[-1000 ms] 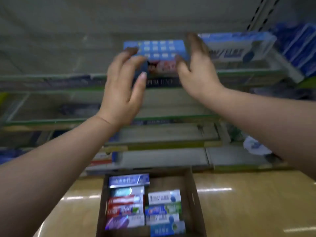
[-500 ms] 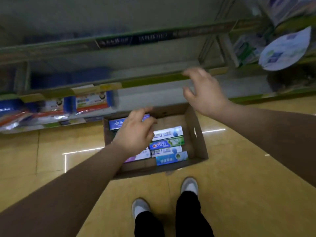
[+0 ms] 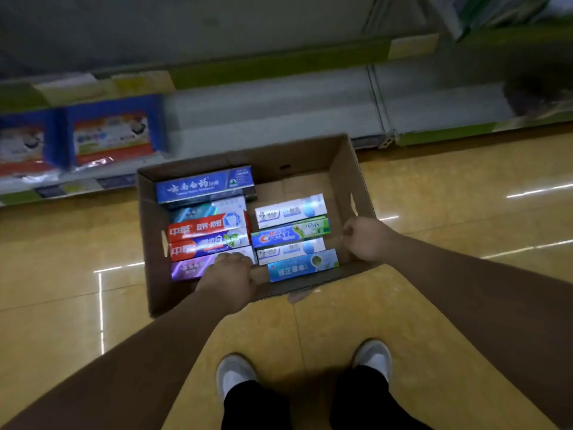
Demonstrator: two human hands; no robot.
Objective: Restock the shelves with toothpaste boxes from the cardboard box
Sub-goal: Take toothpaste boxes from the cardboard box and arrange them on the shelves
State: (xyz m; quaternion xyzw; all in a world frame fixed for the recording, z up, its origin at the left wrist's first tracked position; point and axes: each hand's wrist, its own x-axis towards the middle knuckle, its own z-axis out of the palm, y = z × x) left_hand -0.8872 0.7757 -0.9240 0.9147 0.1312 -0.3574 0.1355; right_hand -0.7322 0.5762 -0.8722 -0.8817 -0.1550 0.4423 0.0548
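An open cardboard box (image 3: 347, 169) stands on the floor below me, with several toothpaste boxes lying flat in two columns. My left hand (image 3: 228, 276) reaches into its near left side, fingers bent down over the right end of a purple toothpaste box (image 3: 186, 270). My right hand (image 3: 364, 238) hangs at the inside of the carton's right wall with its fingers curled under; the fingertips are hidden. Beside it lie a Crest box (image 3: 288, 235) and a light blue box (image 3: 302, 265). A blue toothpaste box (image 3: 203, 184) lies at the far left.
The lowest shelf (image 3: 273, 113) runs behind the carton, with blue-and-red packs (image 3: 111, 135) at its left. A green shelf edge (image 3: 279, 69) crosses above. My grey shoes (image 3: 235, 373) stand on the glossy yellow floor just behind the carton.
My view dropped from the upper shelf to the floor. Both hands came down from a box on the shelf; the left is now on the purple box and the right is at the carton's right wall.
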